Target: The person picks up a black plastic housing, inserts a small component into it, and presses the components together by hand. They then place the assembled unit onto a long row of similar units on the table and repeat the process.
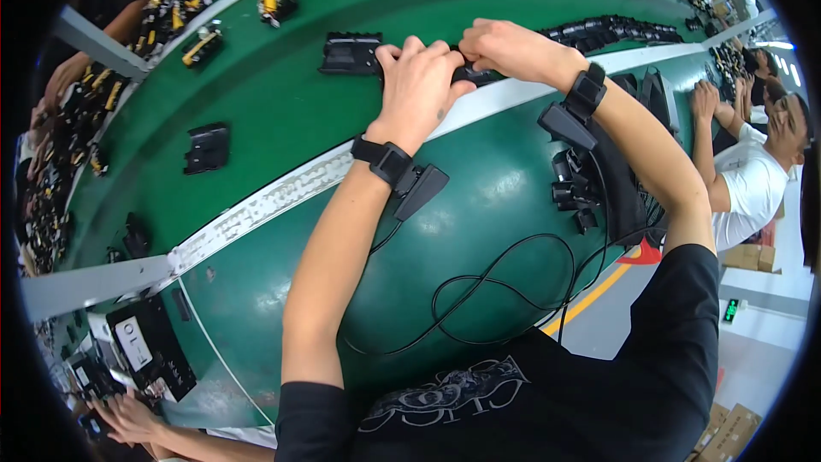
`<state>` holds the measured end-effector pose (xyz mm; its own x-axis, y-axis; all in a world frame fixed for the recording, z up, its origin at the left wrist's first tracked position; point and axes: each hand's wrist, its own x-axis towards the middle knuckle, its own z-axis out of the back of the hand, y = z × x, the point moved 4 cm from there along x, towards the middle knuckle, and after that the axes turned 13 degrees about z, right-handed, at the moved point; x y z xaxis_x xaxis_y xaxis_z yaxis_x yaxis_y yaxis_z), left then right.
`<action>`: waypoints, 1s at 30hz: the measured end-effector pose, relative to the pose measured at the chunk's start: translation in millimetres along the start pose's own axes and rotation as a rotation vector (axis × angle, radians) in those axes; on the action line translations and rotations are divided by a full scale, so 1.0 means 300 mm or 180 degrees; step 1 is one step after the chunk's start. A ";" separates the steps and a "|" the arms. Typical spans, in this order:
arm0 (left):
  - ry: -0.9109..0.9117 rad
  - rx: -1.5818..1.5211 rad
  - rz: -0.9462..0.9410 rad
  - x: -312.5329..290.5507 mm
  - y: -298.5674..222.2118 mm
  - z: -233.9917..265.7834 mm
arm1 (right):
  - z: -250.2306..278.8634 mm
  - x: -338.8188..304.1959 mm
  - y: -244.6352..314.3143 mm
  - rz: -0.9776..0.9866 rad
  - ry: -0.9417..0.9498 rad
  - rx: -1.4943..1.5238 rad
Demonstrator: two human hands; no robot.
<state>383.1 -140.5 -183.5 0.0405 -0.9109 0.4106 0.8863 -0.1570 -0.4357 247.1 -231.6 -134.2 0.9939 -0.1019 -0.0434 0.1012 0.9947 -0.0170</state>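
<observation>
Both my hands are over the green belt, just past the white rail. My left hand [417,81] bends its fingers over a black plastic part [483,77], mostly hidden beneath the hands. On the same part, my right hand [511,50] curls with its fingertips tucked down out of sight. Against the left side of my left hand lies a black ribbed plastic housing [351,53]. To the right of my right hand, a row of similar black housings [611,32] runs along the belt. Each wrist wears a black strap with a small black device.
The white rail [282,191] divides belt from green bench. A looped black cable [487,278] crosses the bench; small black parts [571,184] lie right. Another housing [207,148] and yellow-black assemblies [275,3] sit on the belt. Co-workers' arms show left and right; a box [150,351] stands lower left.
</observation>
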 end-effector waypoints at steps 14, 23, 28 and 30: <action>-0.0712 -0.0183 -0.0137 -0.061 0.031 0.007 | 0.001 -0.039 -0.067 -0.0248 -0.0005 0.0203; -0.0656 -0.0307 -0.0387 -0.044 0.029 -0.012 | -0.033 -0.067 -0.079 -0.0306 0.0049 -0.0137; -0.0407 0.0108 0.0000 -0.104 0.067 0.022 | -0.003 -0.122 0.015 -0.0520 -0.0473 -0.0977; -0.0400 0.0260 -0.0071 -0.110 0.086 0.058 | 0.032 -0.171 0.062 -0.0735 -0.0627 -0.1143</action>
<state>412.7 -107.8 -194.5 0.0733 -0.8518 0.5187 0.9221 -0.1403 -0.3607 198.3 -207.9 -122.7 0.9402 -0.2813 0.1919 0.3334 0.8754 -0.3501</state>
